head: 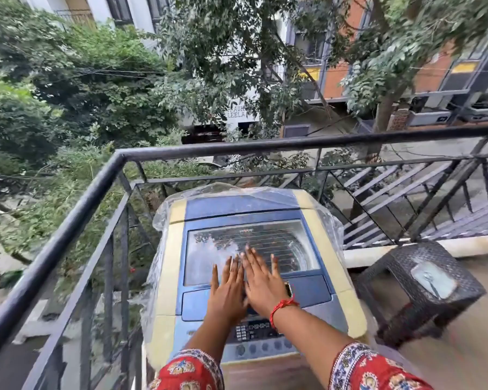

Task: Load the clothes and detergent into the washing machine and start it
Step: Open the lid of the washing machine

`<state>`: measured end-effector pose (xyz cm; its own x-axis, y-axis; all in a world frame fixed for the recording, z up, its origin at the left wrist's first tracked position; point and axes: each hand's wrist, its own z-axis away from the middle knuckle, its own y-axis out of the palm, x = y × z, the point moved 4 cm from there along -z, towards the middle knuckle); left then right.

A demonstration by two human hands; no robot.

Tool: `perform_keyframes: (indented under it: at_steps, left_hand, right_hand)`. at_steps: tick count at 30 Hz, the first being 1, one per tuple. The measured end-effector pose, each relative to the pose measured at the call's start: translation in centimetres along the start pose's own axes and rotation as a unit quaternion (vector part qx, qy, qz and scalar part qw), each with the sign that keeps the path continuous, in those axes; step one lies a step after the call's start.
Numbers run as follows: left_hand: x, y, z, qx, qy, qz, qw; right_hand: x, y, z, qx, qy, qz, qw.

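The washer (254, 266) is stood in the railing (76, 209) corner, lid shut. The left hand (228, 291) and right hand (262, 280) are laid flat on the lid, fingers spread, nothing gripped.

Upper-floor home balcony, open air. Black metal railing (181, 149) wraps 9 to 3 o'clock. Top-load washing machine (251, 266) at 12, plastic-wrapped (sides only). Wicker stool (417, 291) at 3. Trees (96, 80), apartment blocks (406, 66) beyond, street below.
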<state>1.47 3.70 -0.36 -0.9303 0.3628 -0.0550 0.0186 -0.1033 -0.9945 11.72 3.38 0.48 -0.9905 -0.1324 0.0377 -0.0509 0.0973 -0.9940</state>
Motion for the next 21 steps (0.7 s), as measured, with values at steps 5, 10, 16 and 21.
perform_keyframes:
  at_steps: [5, 10, 16, 21]
  left_hand:
    - [1.3, 3.4, 1.5, 0.038, 0.005, 0.032, 0.999]
    - [1.6, 3.6, 2.8, 0.003, 0.023, 0.034, 0.999]
    - [-0.1, 3.4, 2.5, -0.032, 0.054, 0.044, 0.997]
    - [-0.8, 3.7, 2.1, 0.027, 0.104, 0.004, 0.994]
  right_hand:
    - [1.7, 1.0, 1.6, 0.048, 0.027, -0.064, 0.996]
    - [1.8, 2.6, 3.0, 0.058, 0.049, -0.039, 0.996]
    - [0.5, 3.1, 3.9, 0.066, 0.086, -0.036, 0.994]
    - [0.0, 3.3, 4.0, 0.089, 0.036, -0.088, 0.992]
